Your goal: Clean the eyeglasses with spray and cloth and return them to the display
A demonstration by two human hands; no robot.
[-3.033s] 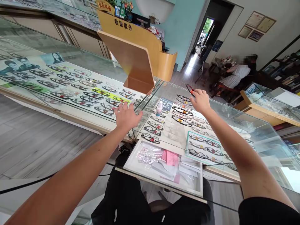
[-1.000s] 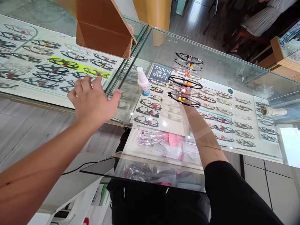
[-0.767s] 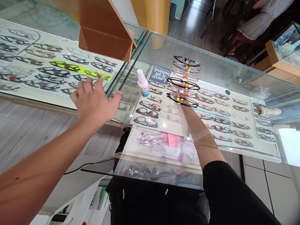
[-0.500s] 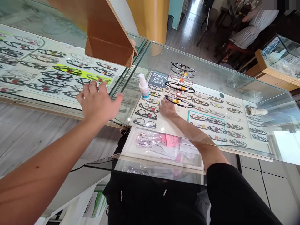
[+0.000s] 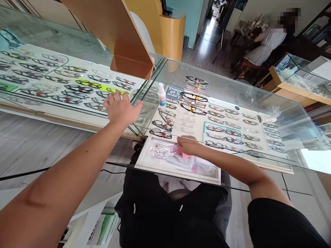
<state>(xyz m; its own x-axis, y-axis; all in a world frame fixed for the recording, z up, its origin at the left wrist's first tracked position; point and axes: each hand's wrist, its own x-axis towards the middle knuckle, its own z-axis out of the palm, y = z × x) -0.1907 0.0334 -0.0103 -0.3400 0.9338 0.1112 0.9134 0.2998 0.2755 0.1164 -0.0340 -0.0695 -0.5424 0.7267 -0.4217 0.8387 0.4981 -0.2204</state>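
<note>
My left hand (image 5: 121, 108) lies on the glass top of the left display case, palm down with fingers spread, and holds nothing. Beneath that glass are rows of eyeglasses (image 5: 77, 89). Seen through the right case's glass, my right hand (image 5: 188, 145) is over the front edge of the display shelf, at the back of a pulled-out drawer (image 5: 144, 156). Its fingers are curled closed; whatever they may hold is hidden. Below it lie pink paper (image 5: 188, 156) and clear plastic bags (image 5: 161, 150). Black-framed glasses (image 5: 160, 133) sit to its left on the shelf.
A white spray bottle (image 5: 161, 94) stands near the case's left end, beside a dark sign (image 5: 173, 92). Several glasses are stacked on a stand (image 5: 193, 98). A brown wooden panel (image 5: 131, 58) rises between the cases. A person (image 5: 266, 44) sits at the back right.
My right hand has drawn back from beside the stacked glasses to above the drawer, its fingers now curled. My left hand stays spread on the glass. The head view has shifted.
</note>
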